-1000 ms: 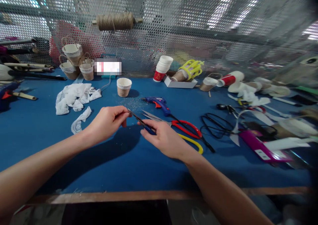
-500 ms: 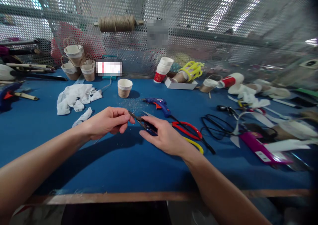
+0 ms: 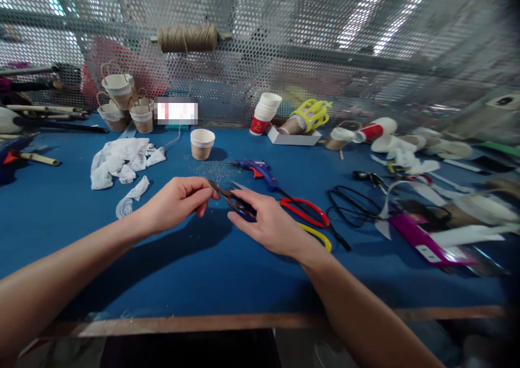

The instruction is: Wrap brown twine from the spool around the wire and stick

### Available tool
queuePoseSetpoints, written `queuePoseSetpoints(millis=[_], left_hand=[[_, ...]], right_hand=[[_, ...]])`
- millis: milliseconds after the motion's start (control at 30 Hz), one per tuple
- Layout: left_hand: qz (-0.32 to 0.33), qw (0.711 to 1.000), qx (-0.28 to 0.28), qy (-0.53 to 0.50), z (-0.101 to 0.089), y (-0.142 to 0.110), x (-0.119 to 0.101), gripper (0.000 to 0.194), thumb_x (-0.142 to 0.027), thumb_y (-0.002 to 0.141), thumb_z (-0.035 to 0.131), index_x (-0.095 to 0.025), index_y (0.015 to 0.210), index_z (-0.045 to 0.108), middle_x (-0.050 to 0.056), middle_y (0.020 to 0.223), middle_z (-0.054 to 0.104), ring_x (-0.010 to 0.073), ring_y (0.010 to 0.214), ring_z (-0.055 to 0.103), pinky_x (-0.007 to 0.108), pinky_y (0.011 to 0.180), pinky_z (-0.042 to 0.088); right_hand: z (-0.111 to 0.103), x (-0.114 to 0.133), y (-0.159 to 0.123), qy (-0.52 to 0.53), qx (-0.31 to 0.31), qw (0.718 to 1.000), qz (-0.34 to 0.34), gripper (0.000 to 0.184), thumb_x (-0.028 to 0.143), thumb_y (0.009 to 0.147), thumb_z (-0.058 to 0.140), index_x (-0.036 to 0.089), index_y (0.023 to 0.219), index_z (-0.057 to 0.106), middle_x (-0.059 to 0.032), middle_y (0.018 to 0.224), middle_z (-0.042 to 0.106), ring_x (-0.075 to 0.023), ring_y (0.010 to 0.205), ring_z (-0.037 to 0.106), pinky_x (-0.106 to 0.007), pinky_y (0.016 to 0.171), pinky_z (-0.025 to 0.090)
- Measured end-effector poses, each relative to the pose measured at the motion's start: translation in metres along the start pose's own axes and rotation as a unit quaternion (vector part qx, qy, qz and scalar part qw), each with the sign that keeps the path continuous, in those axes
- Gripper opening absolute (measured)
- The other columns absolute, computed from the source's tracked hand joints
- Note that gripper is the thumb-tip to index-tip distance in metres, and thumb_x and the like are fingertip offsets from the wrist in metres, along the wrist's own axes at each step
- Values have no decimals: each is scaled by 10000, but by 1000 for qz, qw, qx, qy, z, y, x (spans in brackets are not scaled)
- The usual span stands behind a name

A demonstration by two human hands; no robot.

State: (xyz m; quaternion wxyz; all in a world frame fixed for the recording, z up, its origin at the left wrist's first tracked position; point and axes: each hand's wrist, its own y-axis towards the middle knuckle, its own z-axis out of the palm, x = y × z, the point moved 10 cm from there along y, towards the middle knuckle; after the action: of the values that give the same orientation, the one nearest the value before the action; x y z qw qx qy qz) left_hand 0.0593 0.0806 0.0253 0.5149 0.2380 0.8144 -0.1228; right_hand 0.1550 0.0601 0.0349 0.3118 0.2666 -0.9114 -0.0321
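My right hand [image 3: 266, 221] is closed around pliers [image 3: 225, 193] with blue handles and dark, narrow jaws. The jaws point up and left, reaching the fingertips of my left hand [image 3: 182, 201]. That hand is closed in a pinch; whatever it grips is too small or hidden to name. Just beyond, a small burlap-wrapped paper cup [image 3: 202, 147] with a white rim stands upright. A blue glue gun [image 3: 260, 172] lies behind my right hand. Scissors [image 3: 306, 211] with one red and one yellow handle lie partly hidden under that hand.
White lace [image 3: 119, 159] lies heaped at left, near several handled cups [image 3: 119, 94]. A twine spool [image 3: 187, 37] hangs on the mesh. Stacked paper cups [image 3: 266, 113] stand at the back. A purple power strip [image 3: 430, 240] and black cable [image 3: 349, 208] lie at right.
My left fingers have shifted slightly around the jaw tips, and the plier handles have spread a little in my right hand. The things on the table have stayed put.
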Motion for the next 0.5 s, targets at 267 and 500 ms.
queuePoseSetpoints(millis=[267, 500], left_hand=[[58, 975, -118, 177, -8, -4, -15, 230, -201, 818, 384, -147, 638, 516, -32, 539, 481, 71, 496, 391, 191, 507, 299], [-82, 980, 105, -149, 15, -1, 9, 230, -287, 852, 372, -148, 843, 556, -17, 571, 523, 43, 390, 301, 174, 390, 248]], right_hand=[[6, 0, -3, 38, -4, 998, 41, 220, 216, 802, 457, 155, 977, 576, -43, 797, 620, -174, 766, 571, -297, 702, 457], [-1, 6, -1, 29, -2, 999, -13, 263, 196, 779, 489, 167, 1028, 565, -51, 861, 628, -179, 825, 569, -301, 750, 449]])
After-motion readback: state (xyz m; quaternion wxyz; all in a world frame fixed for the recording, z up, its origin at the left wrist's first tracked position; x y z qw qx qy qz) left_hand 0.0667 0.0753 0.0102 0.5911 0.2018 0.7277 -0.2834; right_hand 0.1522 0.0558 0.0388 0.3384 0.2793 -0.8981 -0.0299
